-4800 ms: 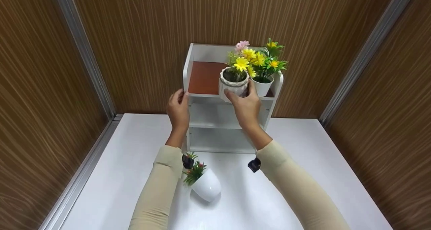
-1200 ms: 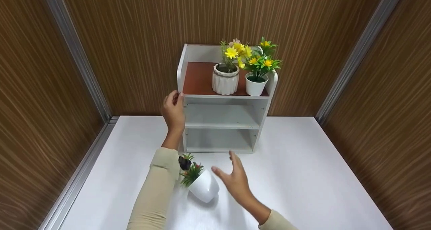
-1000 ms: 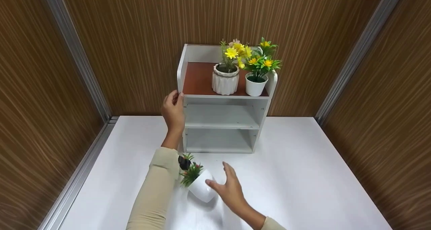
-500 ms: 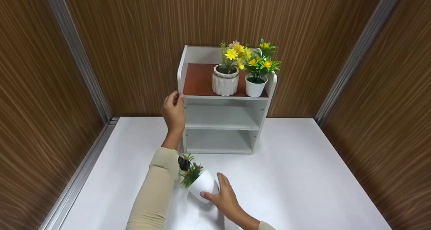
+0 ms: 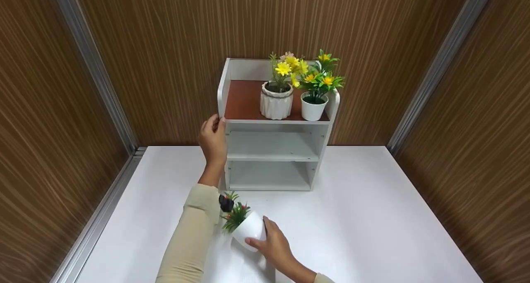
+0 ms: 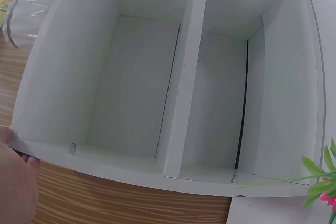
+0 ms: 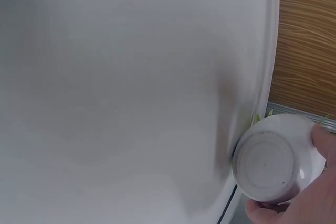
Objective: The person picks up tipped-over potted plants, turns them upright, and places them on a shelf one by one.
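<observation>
My right hand (image 5: 275, 245) grips a smooth white potted plant (image 5: 251, 232) with green leaves and small red flowers, thumb on one side and fingers on the other. The pot lies tilted low over the white table, leaves toward the left, and its round base (image 7: 265, 166) faces the right wrist camera. My left hand (image 5: 214, 140) holds the left side panel of a small white shelf (image 5: 273, 158) near its top board; in the left wrist view the fingers (image 6: 32, 166) wrap behind the panel edge.
On the shelf's brown top board (image 5: 244, 98) stand a ribbed pot (image 5: 276, 102) with yellow and pink flowers and a small white pot (image 5: 313, 107) with yellow flowers. Wood-grain walls (image 5: 174, 67) enclose the white table (image 5: 356, 208) at the back and sides.
The ribbed pot, held by my right hand earlier, now stands on the top board. That hand has come down to the lying potted plant and grips it. My left hand stays at the shelf.
</observation>
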The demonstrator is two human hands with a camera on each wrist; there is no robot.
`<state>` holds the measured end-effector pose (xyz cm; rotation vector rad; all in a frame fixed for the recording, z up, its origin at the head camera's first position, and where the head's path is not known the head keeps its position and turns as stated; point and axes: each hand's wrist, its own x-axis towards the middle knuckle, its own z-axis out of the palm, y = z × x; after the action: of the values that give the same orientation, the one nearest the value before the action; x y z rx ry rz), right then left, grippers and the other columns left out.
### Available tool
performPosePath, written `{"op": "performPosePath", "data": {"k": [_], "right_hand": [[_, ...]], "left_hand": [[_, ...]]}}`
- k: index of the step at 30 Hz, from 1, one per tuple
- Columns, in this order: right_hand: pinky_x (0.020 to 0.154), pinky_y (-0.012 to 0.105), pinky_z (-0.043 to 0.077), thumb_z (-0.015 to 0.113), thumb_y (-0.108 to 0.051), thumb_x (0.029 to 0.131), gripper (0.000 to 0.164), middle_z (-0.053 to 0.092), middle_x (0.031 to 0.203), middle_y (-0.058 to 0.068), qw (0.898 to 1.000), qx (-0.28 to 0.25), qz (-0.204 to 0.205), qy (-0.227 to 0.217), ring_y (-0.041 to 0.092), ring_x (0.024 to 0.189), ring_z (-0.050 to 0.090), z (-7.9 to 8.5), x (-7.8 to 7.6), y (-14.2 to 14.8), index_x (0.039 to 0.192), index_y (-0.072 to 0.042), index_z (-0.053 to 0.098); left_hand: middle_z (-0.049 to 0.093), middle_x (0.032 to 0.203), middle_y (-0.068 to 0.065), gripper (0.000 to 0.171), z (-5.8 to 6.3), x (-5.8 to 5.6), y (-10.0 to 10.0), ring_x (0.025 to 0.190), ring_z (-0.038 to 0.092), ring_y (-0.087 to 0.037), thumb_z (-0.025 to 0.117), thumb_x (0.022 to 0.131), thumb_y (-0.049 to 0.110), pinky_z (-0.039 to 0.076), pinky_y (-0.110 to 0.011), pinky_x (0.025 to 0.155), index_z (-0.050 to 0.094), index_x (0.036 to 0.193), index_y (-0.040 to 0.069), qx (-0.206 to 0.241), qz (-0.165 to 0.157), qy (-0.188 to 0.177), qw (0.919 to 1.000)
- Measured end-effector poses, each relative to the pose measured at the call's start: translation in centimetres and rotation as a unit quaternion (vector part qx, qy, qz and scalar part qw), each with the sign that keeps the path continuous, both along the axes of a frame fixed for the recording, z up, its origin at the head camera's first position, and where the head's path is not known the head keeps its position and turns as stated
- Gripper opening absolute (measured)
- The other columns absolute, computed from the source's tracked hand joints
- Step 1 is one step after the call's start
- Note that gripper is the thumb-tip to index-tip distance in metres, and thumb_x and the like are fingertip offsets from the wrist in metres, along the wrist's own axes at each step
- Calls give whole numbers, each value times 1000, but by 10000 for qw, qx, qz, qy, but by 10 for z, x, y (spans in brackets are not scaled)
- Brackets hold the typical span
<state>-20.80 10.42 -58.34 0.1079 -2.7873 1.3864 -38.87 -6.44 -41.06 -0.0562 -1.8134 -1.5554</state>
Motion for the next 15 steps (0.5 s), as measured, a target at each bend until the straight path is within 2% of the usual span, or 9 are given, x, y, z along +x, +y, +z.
{"op": "performPosePath", "data": {"k": [8, 15], "right_hand": [[98, 53, 52, 88, -38, 76, 89, 58, 135, 27, 9999, 57, -90, -23, 41, 122, 60, 3, -2, 3, 139, 11, 49], [100, 54, 51, 89, -33, 75, 86, 59, 131, 26, 9995, -136, -262, 59, 42, 121, 59, 2, -6, 6, 138, 11, 51]], "left_hand": [[68, 115, -13, 32, 0, -2, 1, 104, 65, -20, 64, 101, 20, 56, -31, 89, 67, 126, 1, -15, 76, 58, 10000], [69, 114, -14, 32, 0, -2, 1, 103, 66, -22, 64, 101, 21, 57, -32, 89, 68, 125, 1, -82, 127, 86, 9998]]}}
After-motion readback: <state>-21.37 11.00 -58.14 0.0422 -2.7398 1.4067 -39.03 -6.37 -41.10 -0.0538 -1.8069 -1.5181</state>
